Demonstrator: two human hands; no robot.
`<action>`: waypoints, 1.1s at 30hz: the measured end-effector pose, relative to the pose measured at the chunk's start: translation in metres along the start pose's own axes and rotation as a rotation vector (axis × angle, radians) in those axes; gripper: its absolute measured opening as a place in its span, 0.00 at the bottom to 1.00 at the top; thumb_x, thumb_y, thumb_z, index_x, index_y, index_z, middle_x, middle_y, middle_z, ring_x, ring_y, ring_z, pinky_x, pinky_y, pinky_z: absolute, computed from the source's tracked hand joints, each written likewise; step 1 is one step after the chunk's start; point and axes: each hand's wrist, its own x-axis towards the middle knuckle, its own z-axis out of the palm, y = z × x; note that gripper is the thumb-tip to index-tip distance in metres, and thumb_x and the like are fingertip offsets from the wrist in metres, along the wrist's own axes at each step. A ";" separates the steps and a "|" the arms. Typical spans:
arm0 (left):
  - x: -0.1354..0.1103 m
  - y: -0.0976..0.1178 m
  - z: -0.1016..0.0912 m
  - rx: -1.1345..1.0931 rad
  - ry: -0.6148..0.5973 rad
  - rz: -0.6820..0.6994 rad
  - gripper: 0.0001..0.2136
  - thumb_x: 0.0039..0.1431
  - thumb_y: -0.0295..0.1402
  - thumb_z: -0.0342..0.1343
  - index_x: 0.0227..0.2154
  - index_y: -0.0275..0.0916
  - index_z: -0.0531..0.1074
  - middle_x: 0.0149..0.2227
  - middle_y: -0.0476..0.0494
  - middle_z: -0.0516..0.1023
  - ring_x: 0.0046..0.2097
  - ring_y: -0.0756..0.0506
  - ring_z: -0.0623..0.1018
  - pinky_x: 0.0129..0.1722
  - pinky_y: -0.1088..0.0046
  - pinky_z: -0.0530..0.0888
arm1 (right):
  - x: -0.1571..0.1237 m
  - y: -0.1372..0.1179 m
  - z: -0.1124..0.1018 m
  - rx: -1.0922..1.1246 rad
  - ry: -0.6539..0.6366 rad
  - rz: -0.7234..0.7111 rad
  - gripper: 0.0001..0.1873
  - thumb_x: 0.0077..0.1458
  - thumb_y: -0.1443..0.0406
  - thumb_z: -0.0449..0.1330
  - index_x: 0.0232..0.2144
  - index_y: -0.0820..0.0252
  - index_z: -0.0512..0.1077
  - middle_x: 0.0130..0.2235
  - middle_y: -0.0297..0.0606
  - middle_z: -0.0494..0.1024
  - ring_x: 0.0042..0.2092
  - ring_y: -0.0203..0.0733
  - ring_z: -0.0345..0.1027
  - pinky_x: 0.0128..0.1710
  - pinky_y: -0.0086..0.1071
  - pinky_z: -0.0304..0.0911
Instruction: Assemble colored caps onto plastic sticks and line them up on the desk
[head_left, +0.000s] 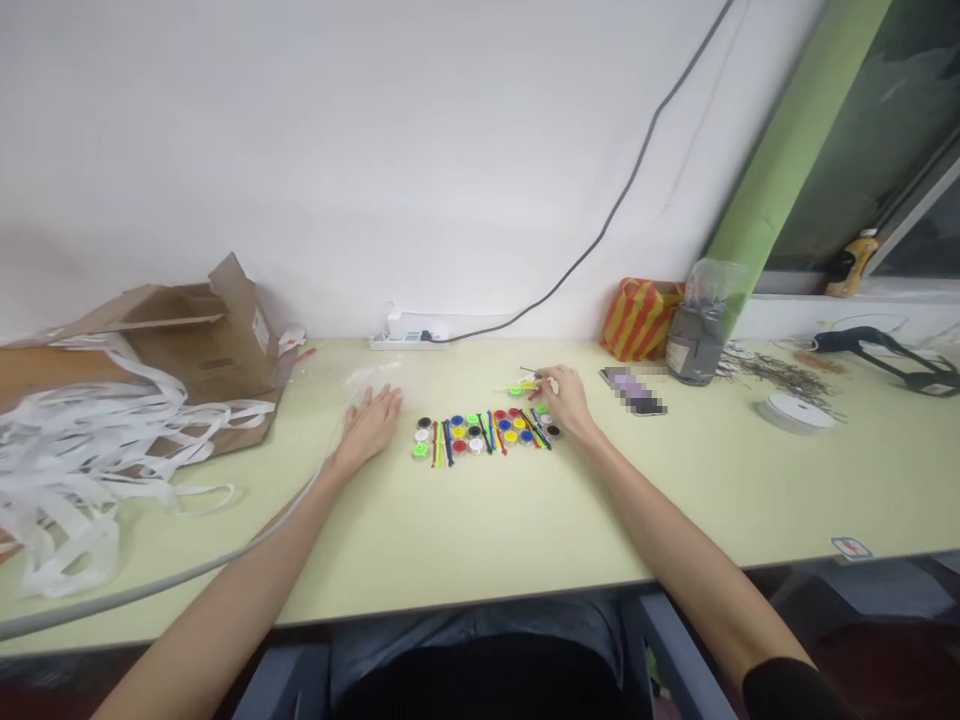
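Note:
My left hand [370, 421] lies flat on the pale green table [480, 530], fingers stretched out, just left of a small spread of round coloured paint pots and coloured sticks [484, 432]. Nothing is in that hand. My right hand [567, 398] rests at the spread's upper right corner, fingers curled and pinched around a small thin item [529, 381] among the pots there; I cannot make out what it is. The pots are black, white, blue, yellow, red and green, set in rows with the sticks lying between them.
An open cardboard box [202, 335] and a heap of white paper strips [82, 450] fill the left. A power strip [409, 338] with a cable sits at the wall. A phone [634, 390], striped bag [639, 318], grey jar [696, 340] and white tape roll [795, 412] lie right.

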 end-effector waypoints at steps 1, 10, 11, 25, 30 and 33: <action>0.001 0.000 0.001 -0.007 0.006 0.013 0.30 0.70 0.49 0.30 0.65 0.42 0.63 0.70 0.39 0.57 0.72 0.30 0.48 0.66 0.35 0.49 | 0.002 0.000 0.002 -0.036 -0.038 -0.010 0.17 0.64 0.66 0.51 0.45 0.59 0.78 0.46 0.48 0.76 0.48 0.52 0.63 0.50 0.42 0.57; 0.008 0.020 -0.007 -0.057 0.102 0.262 0.27 0.72 0.45 0.29 0.66 0.42 0.60 0.69 0.44 0.61 0.73 0.42 0.49 0.70 0.51 0.48 | 0.030 -0.015 0.025 -0.189 -0.267 -0.130 0.11 0.61 0.67 0.58 0.38 0.58 0.81 0.41 0.47 0.78 0.47 0.50 0.62 0.47 0.39 0.55; 0.007 0.023 -0.008 -0.069 0.118 0.282 0.27 0.72 0.44 0.29 0.66 0.42 0.60 0.69 0.44 0.62 0.73 0.43 0.50 0.70 0.52 0.48 | 0.032 -0.017 0.027 -0.186 -0.281 -0.140 0.10 0.60 0.69 0.58 0.37 0.58 0.81 0.40 0.46 0.78 0.46 0.50 0.63 0.47 0.39 0.54; -0.022 0.073 -0.031 -0.204 0.299 0.435 0.22 0.71 0.41 0.40 0.63 0.39 0.58 0.55 0.37 0.72 0.56 0.41 0.71 0.57 0.60 0.63 | 0.011 -0.072 0.002 0.278 -0.083 -0.189 0.05 0.61 0.63 0.55 0.36 0.58 0.69 0.38 0.40 0.77 0.39 0.43 0.66 0.43 0.36 0.60; -0.044 0.105 -0.026 -0.244 0.131 0.630 0.26 0.67 0.43 0.51 0.64 0.42 0.55 0.53 0.40 0.73 0.52 0.42 0.73 0.54 0.61 0.65 | -0.029 -0.105 -0.010 0.639 -0.154 -0.240 0.08 0.61 0.58 0.56 0.34 0.57 0.64 0.34 0.35 0.73 0.37 0.40 0.66 0.37 0.33 0.60; -0.050 0.113 -0.022 -0.267 0.095 0.688 0.19 0.68 0.43 0.51 0.57 0.42 0.63 0.48 0.41 0.75 0.49 0.42 0.74 0.50 0.63 0.67 | -0.043 -0.110 -0.009 0.763 -0.224 -0.231 0.10 0.61 0.57 0.58 0.35 0.56 0.64 0.35 0.34 0.71 0.37 0.39 0.66 0.36 0.32 0.59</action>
